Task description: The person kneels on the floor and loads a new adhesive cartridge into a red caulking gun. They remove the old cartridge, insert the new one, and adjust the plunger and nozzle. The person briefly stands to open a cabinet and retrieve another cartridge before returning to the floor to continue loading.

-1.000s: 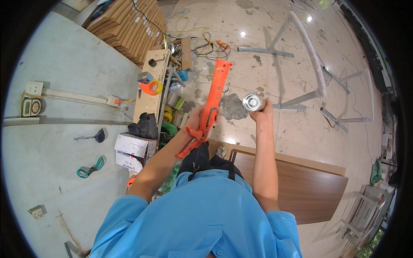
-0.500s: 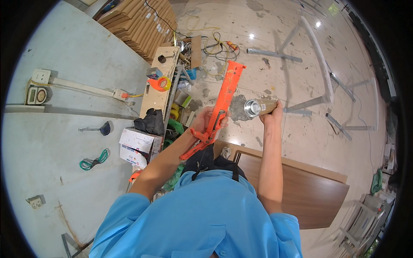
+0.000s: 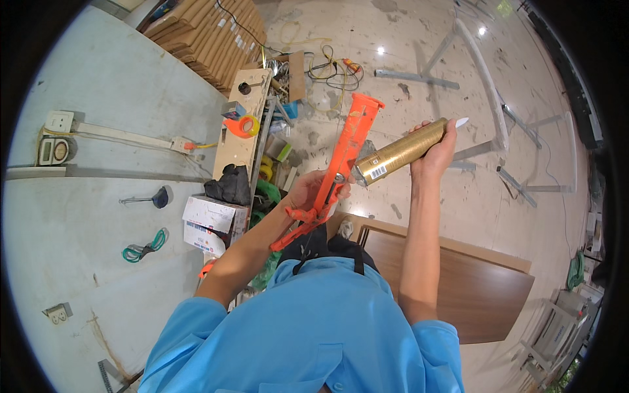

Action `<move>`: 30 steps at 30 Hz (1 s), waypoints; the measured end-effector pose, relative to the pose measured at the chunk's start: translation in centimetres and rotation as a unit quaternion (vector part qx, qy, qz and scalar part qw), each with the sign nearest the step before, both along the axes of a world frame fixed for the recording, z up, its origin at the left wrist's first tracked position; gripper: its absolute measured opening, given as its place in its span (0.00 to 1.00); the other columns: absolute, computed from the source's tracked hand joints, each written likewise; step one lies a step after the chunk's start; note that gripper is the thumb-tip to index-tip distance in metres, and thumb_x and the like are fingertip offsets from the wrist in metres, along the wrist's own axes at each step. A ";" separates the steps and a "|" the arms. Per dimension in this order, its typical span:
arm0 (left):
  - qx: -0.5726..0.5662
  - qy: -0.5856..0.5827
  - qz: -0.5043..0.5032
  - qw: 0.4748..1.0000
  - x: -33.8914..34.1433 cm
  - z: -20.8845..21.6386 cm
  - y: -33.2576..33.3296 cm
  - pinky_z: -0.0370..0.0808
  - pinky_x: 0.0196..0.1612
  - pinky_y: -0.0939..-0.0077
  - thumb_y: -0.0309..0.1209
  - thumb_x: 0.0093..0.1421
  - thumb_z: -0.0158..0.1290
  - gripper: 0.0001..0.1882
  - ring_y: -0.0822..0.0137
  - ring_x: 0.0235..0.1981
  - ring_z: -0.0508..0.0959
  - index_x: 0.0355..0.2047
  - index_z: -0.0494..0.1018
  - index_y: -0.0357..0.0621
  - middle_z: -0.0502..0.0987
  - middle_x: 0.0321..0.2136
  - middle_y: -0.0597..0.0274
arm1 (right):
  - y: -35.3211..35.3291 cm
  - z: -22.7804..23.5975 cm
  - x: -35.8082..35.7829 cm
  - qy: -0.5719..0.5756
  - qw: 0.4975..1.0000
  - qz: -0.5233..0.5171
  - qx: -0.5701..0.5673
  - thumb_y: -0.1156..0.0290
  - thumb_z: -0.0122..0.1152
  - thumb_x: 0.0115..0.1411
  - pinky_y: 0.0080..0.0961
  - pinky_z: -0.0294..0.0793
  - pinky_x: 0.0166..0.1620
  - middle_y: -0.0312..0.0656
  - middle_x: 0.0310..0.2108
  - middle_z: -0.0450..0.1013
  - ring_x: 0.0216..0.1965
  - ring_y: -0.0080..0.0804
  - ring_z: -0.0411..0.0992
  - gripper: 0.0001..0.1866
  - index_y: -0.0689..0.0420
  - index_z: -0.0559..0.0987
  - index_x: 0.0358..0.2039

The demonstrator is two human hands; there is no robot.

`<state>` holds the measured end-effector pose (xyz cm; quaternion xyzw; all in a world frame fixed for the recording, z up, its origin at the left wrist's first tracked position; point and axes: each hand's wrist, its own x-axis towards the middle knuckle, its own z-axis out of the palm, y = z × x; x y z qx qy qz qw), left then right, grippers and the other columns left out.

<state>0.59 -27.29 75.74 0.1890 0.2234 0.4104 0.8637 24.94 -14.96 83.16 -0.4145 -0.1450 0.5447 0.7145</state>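
Note:
My left hand [image 3: 308,188] is wrapped round an orange caulking gun [image 3: 350,141]. Its front end points away from me and its handle and trigger hang toward my waist. No cartridge shows in the gun's cradle. In my right hand [image 3: 435,156] is a gold sealant cartridge [image 3: 403,153] with a white pointed nozzle [image 3: 462,122]. The cartridge lies slanted, its nozzle to the far right and its base toward the gun. That base is right beside the gun's frame; I cannot tell whether the two touch.
A narrow wooden bench [image 3: 239,147] at the left carries a roll of orange tape [image 3: 247,126] and a black cloth [image 3: 230,185]. Brown panels [image 3: 445,288] lie low at the right. Metal frames [image 3: 485,72] and a coiled cable [image 3: 334,73] are on the floor.
My right hand has turned the cartridge, so its long gold side and white nozzle now show. The cartridge's base has come closer to the gun, which has tilted slightly right.

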 end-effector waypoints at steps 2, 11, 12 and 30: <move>-0.005 -0.017 -0.015 1.000 -0.1 0.1 -0.3 0.73 0.51 0.71 0.50 0.64 0.56 0.30 0.66 0.35 0.75 0.52 0.72 0.33 0.75 0.34 0.56 | -0.3 1.0 -0.1 0.000 1.000 0.025 0.013 0.55 0.50 0.72 0.36 0.79 0.31 0.47 0.31 0.71 0.28 0.37 0.74 0.17 0.57 0.66 0.46; 0.033 -0.069 -0.027 0.997 -1.0 -0.5 -0.2 0.69 0.45 0.75 0.51 0.71 0.47 0.31 0.67 0.40 0.70 0.56 0.70 0.32 0.74 0.36 0.59 | -4.9 2.3 -0.8 -0.101 0.959 0.235 0.121 0.60 0.58 0.67 0.30 0.78 0.29 0.49 0.32 0.75 0.26 0.33 0.75 0.21 0.58 0.69 0.54; 0.048 -0.067 -0.021 0.996 -1.1 -0.4 -0.2 0.70 0.45 0.74 0.51 0.71 0.47 0.30 0.67 0.39 0.71 0.55 0.70 0.33 0.74 0.36 0.59 | -5.6 2.2 -0.9 -0.110 0.950 0.265 0.122 0.61 0.60 0.66 0.29 0.78 0.29 0.49 0.32 0.76 0.25 0.32 0.75 0.20 0.58 0.70 0.54; -0.033 -0.011 0.128 0.991 -3.1 -2.7 -0.2 0.80 0.44 0.71 0.51 0.74 0.45 0.27 0.67 0.40 0.80 0.56 0.71 0.40 0.78 0.42 0.55 | -10.5 -3.5 -6.6 -0.148 0.925 0.327 -0.122 0.59 0.62 0.68 0.31 0.78 0.31 0.42 0.29 0.75 0.26 0.31 0.76 0.19 0.57 0.72 0.50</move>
